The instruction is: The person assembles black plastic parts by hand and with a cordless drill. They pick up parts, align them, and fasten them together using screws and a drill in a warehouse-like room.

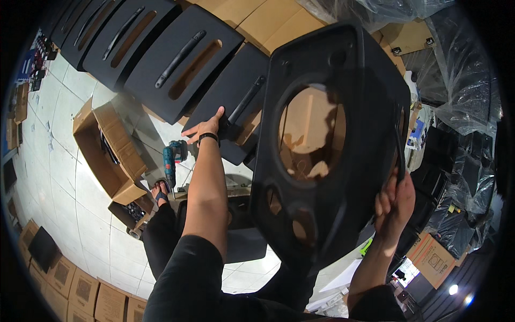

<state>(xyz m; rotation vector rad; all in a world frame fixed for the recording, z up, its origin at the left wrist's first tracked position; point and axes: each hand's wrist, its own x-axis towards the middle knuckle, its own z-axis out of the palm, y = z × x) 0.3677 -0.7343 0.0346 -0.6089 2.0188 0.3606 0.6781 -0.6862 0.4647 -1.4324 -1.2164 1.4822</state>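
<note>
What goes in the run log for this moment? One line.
left hand: on black panel | right hand: grips speaker cabinet edge | cabinet: tilted, big round cutout | blue drill: on floor

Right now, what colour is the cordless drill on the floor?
Teal-blue with black parts; the cordless drill shows best in the head view.

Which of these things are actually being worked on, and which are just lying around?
In hand:
- black speaker cabinet, gripped by the right hand
- black panel with a handle, touched by the left hand

Lying about:
- blue cordless drill
- open cardboard box
- plastic sheeting
</note>
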